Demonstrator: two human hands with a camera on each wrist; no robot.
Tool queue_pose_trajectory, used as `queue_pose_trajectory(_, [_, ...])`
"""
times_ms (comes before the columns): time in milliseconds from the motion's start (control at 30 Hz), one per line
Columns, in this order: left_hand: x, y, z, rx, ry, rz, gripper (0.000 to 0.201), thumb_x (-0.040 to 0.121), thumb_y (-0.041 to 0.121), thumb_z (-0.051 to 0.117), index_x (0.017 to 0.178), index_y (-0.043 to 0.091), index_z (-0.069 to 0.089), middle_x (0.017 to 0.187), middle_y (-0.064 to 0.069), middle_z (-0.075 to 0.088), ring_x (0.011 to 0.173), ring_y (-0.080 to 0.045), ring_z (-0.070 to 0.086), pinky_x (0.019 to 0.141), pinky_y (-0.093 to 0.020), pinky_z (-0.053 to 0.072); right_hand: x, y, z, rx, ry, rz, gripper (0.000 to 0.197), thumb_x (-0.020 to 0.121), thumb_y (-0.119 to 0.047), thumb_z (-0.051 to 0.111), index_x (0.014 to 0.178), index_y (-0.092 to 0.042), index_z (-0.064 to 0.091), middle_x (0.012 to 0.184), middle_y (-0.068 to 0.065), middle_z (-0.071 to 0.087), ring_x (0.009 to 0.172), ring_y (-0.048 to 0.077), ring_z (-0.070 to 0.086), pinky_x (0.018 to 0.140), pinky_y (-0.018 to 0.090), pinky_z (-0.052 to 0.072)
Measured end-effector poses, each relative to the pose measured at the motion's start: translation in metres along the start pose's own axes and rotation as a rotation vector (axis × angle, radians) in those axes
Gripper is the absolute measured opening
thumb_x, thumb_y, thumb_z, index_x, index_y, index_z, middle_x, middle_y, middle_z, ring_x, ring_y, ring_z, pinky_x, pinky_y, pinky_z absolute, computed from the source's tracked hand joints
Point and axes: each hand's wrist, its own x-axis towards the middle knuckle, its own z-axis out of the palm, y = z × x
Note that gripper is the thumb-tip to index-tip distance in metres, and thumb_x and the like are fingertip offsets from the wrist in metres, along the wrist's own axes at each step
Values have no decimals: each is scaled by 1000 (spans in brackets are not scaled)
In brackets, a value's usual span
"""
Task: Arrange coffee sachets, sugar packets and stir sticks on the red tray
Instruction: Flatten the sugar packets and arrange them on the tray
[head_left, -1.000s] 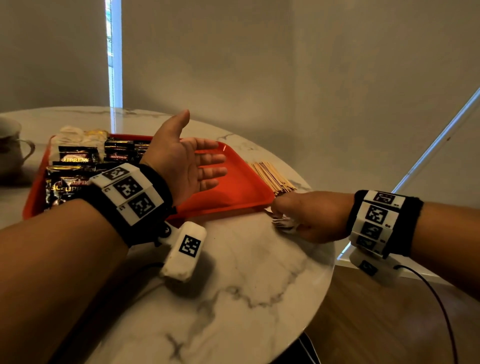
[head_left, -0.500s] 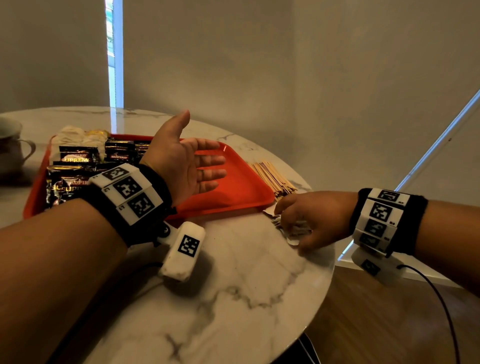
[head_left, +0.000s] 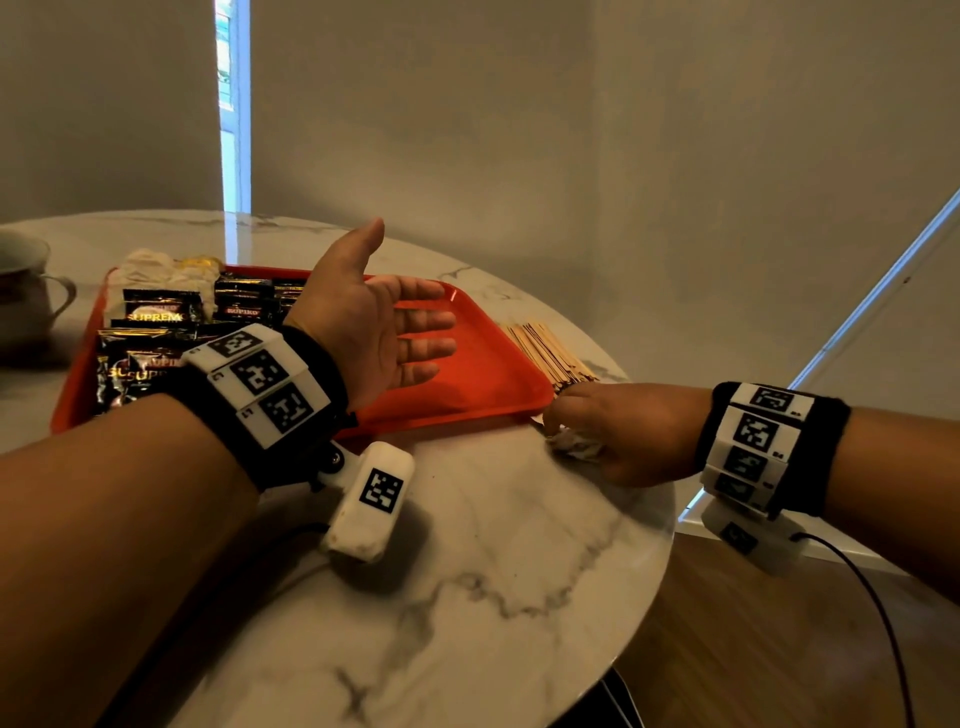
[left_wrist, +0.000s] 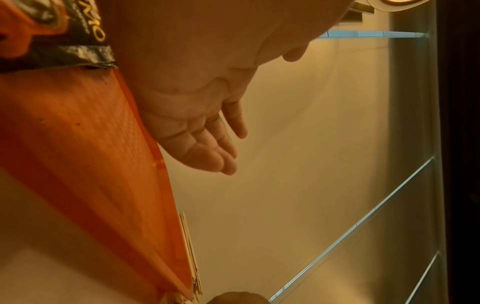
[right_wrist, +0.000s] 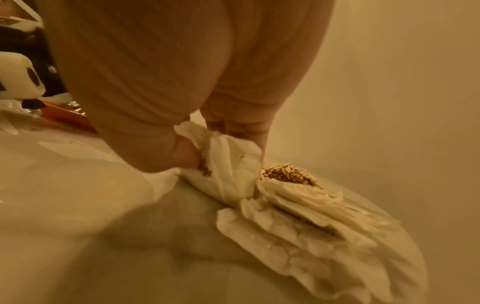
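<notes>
Sugar packets (right_wrist: 228, 164) pinched in right hand (head_left: 623, 431).

Beside the left grip (head_left: 384, 332), the red tray (head_left: 483, 364) floor lies bare; coffee sachets (head_left: 156, 353) crowd its far-left half. By the right grip (head_left: 618, 431), stir sticks (head_left: 545, 348) and crumpled paper (right_wrist: 298, 216) block the bench (head_left: 467, 571) edge.

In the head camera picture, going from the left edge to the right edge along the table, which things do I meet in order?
Cup → coffee sachets on the red tray → open left hand → stir sticks → right hand, gripping the crumpled white wrapper.
</notes>
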Motion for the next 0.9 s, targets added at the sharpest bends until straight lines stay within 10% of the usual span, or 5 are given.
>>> queue_pose_trajectory(900, [-2, 0, 1, 19, -7, -17, 82, 91, 75, 22, 122, 11, 63, 120, -15, 68, 106, -32, 65, 72, -40, 45, 19, 6, -7, 46, -135, 147, 54, 91, -11, 55, 135, -38, 38, 135, -7, 44, 111, 20, 52, 97, 45, 50])
